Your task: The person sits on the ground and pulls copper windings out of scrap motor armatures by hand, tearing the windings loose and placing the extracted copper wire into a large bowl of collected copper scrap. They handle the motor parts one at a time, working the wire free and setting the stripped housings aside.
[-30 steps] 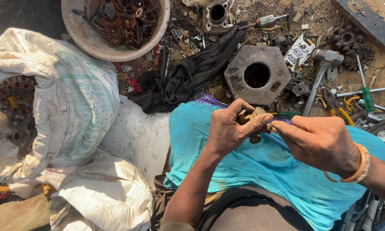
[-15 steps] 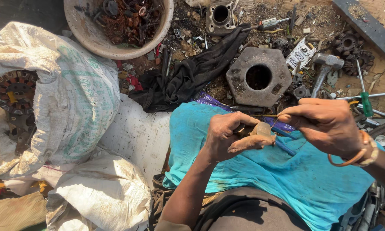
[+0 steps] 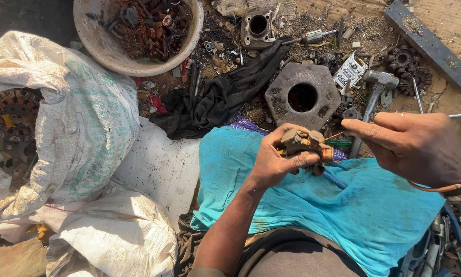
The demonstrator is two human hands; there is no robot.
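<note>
My left hand grips a small dirty motor part with copper winding above my lap, which is covered by a turquoise cloth. My right hand is just right of the part, fingers pinched together, with a thin copper wire running between its fingertips and the part. A blue-and-green tool handle lies on the cloth under the part. I wear an orange bangle on the right wrist.
A hexagonal metal block with a round hole lies ahead, a hammer to its right, a black rag to its left. A basin of scrap metal and wire stands at the top left. White sacks fill the left side.
My right hand has pulled away to the right from the part, drawing the thin wire out. My left hand still holds the part, now turned slightly.
</note>
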